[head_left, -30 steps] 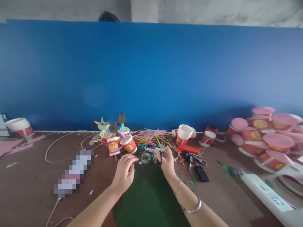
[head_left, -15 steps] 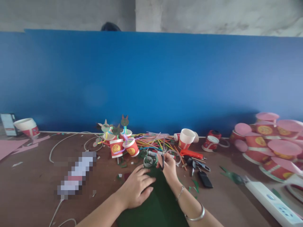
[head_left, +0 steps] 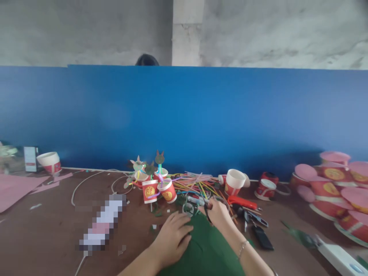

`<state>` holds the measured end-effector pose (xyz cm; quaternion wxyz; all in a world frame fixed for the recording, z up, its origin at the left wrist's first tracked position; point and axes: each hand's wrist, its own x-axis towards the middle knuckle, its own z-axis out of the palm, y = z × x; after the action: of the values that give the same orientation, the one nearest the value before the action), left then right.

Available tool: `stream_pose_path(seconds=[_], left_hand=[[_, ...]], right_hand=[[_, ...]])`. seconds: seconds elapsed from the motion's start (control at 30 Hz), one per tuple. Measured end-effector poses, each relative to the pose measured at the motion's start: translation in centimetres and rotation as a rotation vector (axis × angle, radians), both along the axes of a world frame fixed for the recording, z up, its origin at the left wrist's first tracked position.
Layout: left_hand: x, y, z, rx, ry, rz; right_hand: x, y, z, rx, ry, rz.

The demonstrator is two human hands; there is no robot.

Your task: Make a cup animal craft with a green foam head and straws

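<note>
A large sheet of dark green paper lies on the table in front of me. My left hand rests flat on its left side, fingers extended. At the far end of the sheet, my right hand is closed around a pair of dark-handled scissors. The blades point away from me, over the clutter behind the paper; whether they are apart is too small to tell. Just beyond my hands are a roll of tape, a white marker and green paper scraps.
Red paper cups with animal cut-outs stand left of a heap of coloured straws. Keys with a black fob, a red-handled tool, a power strip and pink-topped cups lie rightward. Behind rises a blue partition.
The view has tilted up and shifted left. My right hand with the scissors has turned, and the blades have lowered from upright. My left hand stays on the green paper.
</note>
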<state>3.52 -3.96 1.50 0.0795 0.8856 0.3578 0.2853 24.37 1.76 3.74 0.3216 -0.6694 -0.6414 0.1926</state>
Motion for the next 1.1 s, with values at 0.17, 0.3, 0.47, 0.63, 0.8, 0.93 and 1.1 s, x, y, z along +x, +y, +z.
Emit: stream_pose_path(seconds=[0.17,0.3,0.47,0.63,0.8,0.93,1.1], left_hand=[[-1.7,2.1,-0.3,0.197,-0.23,0.366],[-2.9,4.2,0.0,0.196,-0.317,0.477],[-3.4,6.2,-0.3,0.195,-0.275,0.472],[-3.5,6.7,1.0,0.143,-0.256,0.422],[-2.4,5.1,4.0,0.181,-0.353,0.36],[-0.8,4.0,5.1,0.176,-0.41,0.317],[0.0,3.6,5.9,0.115,-0.427,0.189]], right_hand=[[1.0,-1.9,1.5,-0.106,-0.336,0.039],[1.0,-3.2,1.6,-0.133,-0.478,0.035],[0.5,-3.8,1.6,-0.181,-0.474,0.102],[0.6,-4.1,0.5,-0.161,-0.543,0.068],[0.4,-3.4,0.3,-0.034,-0.43,0.045],[-1.6,-1.8,2.1,0.0,0.284,0.202],[-4.3,-1.0,4.1,0.126,1.048,0.135]])
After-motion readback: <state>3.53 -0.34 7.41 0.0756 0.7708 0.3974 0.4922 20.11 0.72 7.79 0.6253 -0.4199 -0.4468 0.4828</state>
